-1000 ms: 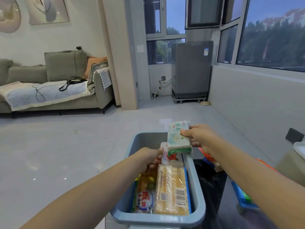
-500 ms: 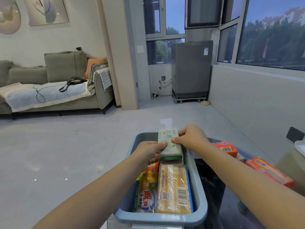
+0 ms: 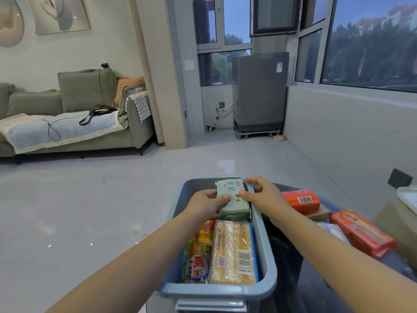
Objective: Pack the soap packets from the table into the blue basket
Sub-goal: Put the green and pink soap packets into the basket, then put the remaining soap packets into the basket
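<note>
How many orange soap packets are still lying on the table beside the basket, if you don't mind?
2: one orange packet just right of the right hand, another orange packet nearer the table's right edge. More may be hidden behind the right arm.

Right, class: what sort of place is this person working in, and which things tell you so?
Most likely a home living room by a laundry corner: a grey sofa with cushions, wall art, and a washing machine under big windows.

The basket is smooth blue-grey plastic. The soap packets have shiny plastic wrap. The table top is dark and glossy. The floor is shiny tile. The sofa is soft green cloth.
</note>
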